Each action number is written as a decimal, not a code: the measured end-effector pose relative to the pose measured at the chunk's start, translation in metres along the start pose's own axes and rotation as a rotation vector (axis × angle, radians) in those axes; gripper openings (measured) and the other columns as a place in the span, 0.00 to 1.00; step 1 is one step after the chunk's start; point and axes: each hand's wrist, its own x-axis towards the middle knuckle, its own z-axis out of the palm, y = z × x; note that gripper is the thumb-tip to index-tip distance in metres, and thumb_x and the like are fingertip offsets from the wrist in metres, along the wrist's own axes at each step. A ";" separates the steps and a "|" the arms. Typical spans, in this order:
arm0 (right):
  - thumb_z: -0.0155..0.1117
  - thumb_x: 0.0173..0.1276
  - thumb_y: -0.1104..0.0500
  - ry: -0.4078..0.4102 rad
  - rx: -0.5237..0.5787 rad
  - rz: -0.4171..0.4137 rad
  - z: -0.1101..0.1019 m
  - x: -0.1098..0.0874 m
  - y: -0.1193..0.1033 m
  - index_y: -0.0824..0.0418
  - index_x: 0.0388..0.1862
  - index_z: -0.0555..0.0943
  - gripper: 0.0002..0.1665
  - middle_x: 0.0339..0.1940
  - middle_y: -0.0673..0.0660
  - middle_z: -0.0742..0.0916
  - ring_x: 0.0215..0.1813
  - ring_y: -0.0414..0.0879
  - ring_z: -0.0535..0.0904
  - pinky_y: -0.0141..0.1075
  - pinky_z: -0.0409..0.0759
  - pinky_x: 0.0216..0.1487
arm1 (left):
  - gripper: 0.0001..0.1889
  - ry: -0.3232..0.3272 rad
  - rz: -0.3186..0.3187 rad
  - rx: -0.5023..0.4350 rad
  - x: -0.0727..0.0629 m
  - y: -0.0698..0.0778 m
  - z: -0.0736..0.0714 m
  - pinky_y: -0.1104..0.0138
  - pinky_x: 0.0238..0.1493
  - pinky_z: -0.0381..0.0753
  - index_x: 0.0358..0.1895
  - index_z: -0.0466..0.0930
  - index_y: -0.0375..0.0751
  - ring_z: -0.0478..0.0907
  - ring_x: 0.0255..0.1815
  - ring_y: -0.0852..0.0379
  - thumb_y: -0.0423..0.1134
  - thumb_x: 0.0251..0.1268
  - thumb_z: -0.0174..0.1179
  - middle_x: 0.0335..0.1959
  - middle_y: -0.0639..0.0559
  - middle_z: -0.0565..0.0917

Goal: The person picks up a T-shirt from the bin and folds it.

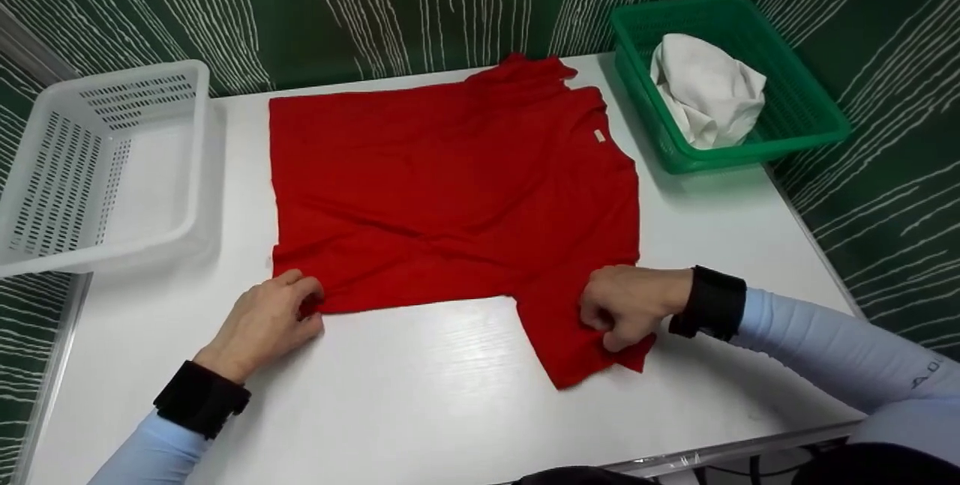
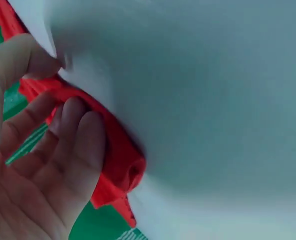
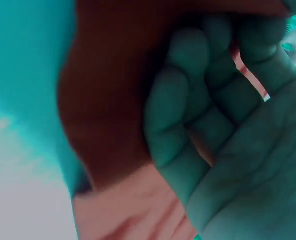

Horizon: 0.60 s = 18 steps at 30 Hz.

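Note:
A red T-shirt (image 1: 442, 185) lies spread flat on the white table (image 1: 427, 380), hem to the left and neck opening with a small pale label (image 1: 599, 136) to the right. At the near hem corner, my left hand (image 1: 266, 324) pinches the cloth between thumb and curled fingers. In the left wrist view, the fingertips (image 2: 90, 132) press into a red fold along the shirt's edge. My right hand (image 1: 622, 301) holds the near sleeve (image 1: 559, 350), its fingers bent into the fabric. The right wrist view shows those curled fingers (image 3: 170, 110) against the cloth, the thumb partly hidden.
To the left stands a white perforated basket (image 1: 199, 185) with nothing in it. A green basket (image 1: 795, 148) at the back right holds a crumpled white cloth (image 1: 705, 91). Green walls with white streaks (image 1: 450, 13) border the table's back and sides.

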 end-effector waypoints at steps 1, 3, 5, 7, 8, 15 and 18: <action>0.71 0.55 0.66 0.008 0.032 0.002 -0.002 0.000 0.001 0.50 0.15 0.71 0.20 0.14 0.38 0.66 0.22 0.31 0.60 0.27 0.58 0.26 | 0.07 0.018 -0.002 0.008 0.000 -0.001 0.001 0.61 0.29 0.79 0.40 0.89 0.41 0.74 0.24 0.58 0.29 0.58 0.70 0.31 0.50 0.80; 0.71 0.57 0.68 0.024 0.075 0.010 -0.006 0.000 0.003 0.51 0.18 0.74 0.18 0.16 0.38 0.69 0.24 0.31 0.63 0.27 0.63 0.27 | 0.05 0.061 0.008 0.039 -0.001 -0.002 0.002 0.58 0.28 0.82 0.37 0.90 0.40 0.77 0.24 0.55 0.28 0.59 0.69 0.30 0.49 0.81; 0.68 0.61 0.70 0.052 0.100 -0.008 -0.011 0.001 0.005 0.52 0.23 0.81 0.14 0.18 0.40 0.74 0.25 0.31 0.66 0.28 0.68 0.29 | 0.03 0.093 0.011 0.048 -0.003 -0.003 0.002 0.56 0.27 0.82 0.34 0.89 0.40 0.77 0.25 0.53 0.29 0.59 0.67 0.28 0.50 0.80; 0.63 0.66 0.70 0.094 0.107 -0.031 -0.017 0.001 0.005 0.54 0.31 0.88 0.13 0.20 0.43 0.78 0.28 0.31 0.70 0.29 0.74 0.32 | 0.03 0.106 0.011 0.022 -0.005 -0.003 0.001 0.57 0.29 0.81 0.33 0.87 0.42 0.77 0.28 0.52 0.30 0.61 0.65 0.27 0.51 0.80; 0.61 0.68 0.71 0.119 0.108 -0.046 -0.019 0.000 0.006 0.55 0.34 0.90 0.15 0.21 0.43 0.80 0.28 0.31 0.71 0.30 0.76 0.34 | 0.03 0.099 0.002 -0.008 -0.006 -0.004 -0.002 0.58 0.31 0.80 0.33 0.85 0.43 0.76 0.30 0.53 0.30 0.62 0.64 0.27 0.51 0.80; 0.52 0.74 0.71 0.161 0.254 -0.023 -0.049 -0.005 -0.002 0.61 0.24 0.83 0.20 0.18 0.41 0.70 0.24 0.32 0.66 0.29 0.71 0.35 | 0.07 0.013 -0.043 -0.230 -0.007 -0.011 -0.022 0.66 0.31 0.73 0.51 0.84 0.41 0.70 0.23 0.63 0.29 0.77 0.60 0.21 0.58 0.77; 0.54 0.77 0.69 0.144 0.290 0.048 -0.083 -0.004 -0.002 0.64 0.26 0.83 0.18 0.20 0.42 0.71 0.24 0.32 0.65 0.29 0.69 0.34 | 0.06 -0.003 -0.075 -0.293 0.000 -0.018 -0.034 0.69 0.27 0.69 0.52 0.85 0.42 0.67 0.20 0.66 0.31 0.81 0.63 0.20 0.60 0.75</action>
